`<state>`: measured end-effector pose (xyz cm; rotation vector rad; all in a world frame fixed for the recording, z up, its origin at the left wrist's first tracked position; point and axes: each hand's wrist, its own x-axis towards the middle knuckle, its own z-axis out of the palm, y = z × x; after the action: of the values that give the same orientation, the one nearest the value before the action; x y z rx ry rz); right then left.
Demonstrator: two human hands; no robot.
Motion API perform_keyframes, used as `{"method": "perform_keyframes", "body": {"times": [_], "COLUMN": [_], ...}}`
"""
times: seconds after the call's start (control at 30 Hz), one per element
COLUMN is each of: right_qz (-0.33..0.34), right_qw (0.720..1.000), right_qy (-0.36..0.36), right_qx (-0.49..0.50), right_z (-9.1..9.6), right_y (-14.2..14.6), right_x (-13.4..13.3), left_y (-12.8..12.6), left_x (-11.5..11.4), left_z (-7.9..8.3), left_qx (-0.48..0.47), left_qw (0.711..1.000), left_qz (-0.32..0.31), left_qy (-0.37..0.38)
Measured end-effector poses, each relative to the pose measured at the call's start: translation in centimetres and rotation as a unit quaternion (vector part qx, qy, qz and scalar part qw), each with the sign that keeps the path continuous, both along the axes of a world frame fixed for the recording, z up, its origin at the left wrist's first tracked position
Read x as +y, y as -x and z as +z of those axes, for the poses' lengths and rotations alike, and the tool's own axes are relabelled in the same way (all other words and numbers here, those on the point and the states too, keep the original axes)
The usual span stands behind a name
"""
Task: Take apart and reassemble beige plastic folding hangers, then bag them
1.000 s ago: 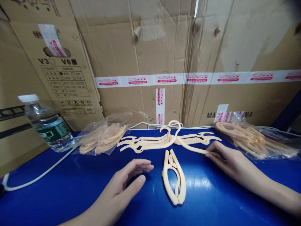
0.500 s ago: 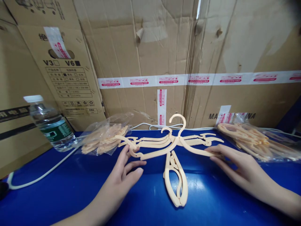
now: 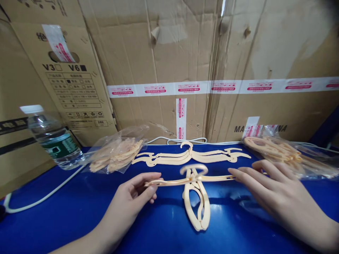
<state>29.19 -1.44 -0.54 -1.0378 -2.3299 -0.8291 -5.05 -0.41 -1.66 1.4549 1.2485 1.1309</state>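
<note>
gripping opposite ends, left hand (image 3: 134,195) and right hand (image 3: 278,190) held the unfolded hanger (image 3: 174,182) nearly edge-on across the folded hanger's (image 3: 206,206) far end; level hands and light pressure seemed best for its middle joint (image 3: 191,179).

The blue table (image 3: 169,229) bears hangers (image 3: 173,161), 2 bags (image 3: 116,155), a bottle (image 3: 59,146), a cable (image 3: 16,212).

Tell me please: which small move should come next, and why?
Perhaps shift the held hanger clear of the folded hanger: it overlaps that in this view, with the left hand pinching one end and the right hand at the other.
</note>
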Motion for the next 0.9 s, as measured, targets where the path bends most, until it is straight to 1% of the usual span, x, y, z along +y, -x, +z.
{"method": "perform_keyframes", "body": {"times": [0.07, 0.13, 0.27, 0.4, 0.5, 0.6, 0.67, 0.73, 0.83, 0.9], "right_qz": [-0.021, -0.03, -0.039, -0.063, -0.054, -0.031, -0.01, 0.011, 0.019, 0.024], "right_qw": [0.999, 0.998, 0.999, 0.998, 0.998, 0.998, 0.996, 0.987, 0.962, 0.935], "right_qy": [-0.032, -0.039, -0.029, -0.012, -0.017, -0.004, 0.016, 0.037, 0.072, 0.145], "right_qx": [-0.025, -0.029, 0.013, 0.026, 0.033, 0.051, 0.088, 0.156, 0.264, 0.323], "right_z": [0.4, 0.5, 0.1, -0.1, -0.2, -0.4, -0.4, -0.4, -0.3, -0.2], "right_y": [0.1, 0.1, -0.1, -0.1, 0.2, 0.4, 0.6, 0.7, 0.8, 0.7], "right_x": [-0.3, -0.6, -1.0, -1.2, -1.3, -1.3, -1.1, -0.8, -0.2, 0.2], "left_y": [0.0, 0.0, -0.1, 0.0, 0.1, 0.0, -0.1, -0.2, -0.3, -0.3], "left_x": [0.0, -0.1, -0.2, -0.1, 0.0, 0.0, -0.1, -0.1, -0.1, -0.1], "left_z": [0.1, 0.3, 0.5, 0.2, 0.0, 0.0, 0.2, 0.3, 0.5, 0.5], "left_qx": [0.005, 0.008, 0.0, -0.02, -0.034, -0.052, -0.067, -0.074, -0.078, -0.09], "left_qw": [1.0, 1.0, 1.0, 0.999, 0.999, 0.998, 0.997, 0.996, 0.995, 0.994], "left_qz": [0.001, 0.0, -0.006, 0.002, 0.001, 0.01, 0.022, 0.029, 0.037, 0.045], "left_qy": [0.006, 0.01, 0.014, 0.024, 0.034, 0.036, 0.04, 0.043, 0.042, 0.045]}}
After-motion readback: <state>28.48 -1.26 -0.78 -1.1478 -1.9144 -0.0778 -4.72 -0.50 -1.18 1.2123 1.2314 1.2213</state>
